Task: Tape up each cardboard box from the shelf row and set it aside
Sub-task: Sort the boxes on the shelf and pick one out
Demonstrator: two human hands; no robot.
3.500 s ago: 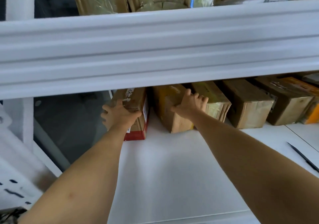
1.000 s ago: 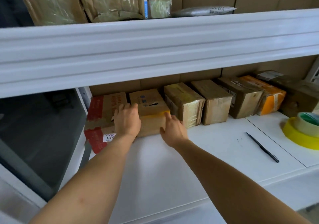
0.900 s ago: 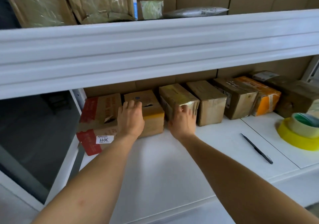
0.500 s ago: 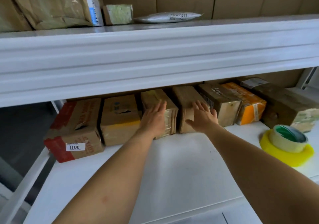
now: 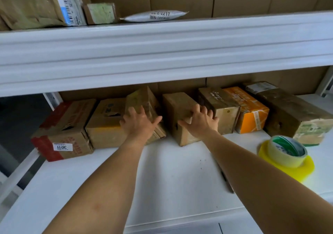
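Both bare forearms reach forward side by side — left hand (image 5: 139, 123) with fingers spread and thumb out to the right, right hand (image 5: 199, 123) likewise splayed, thumb pointing left. Both palms face down and away, fingers fairly straight rather than curled.

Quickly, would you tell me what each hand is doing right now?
Left hand: open, spread fingers resting on the tilted third box.
Right hand: open, spread fingers resting on the fourth box.
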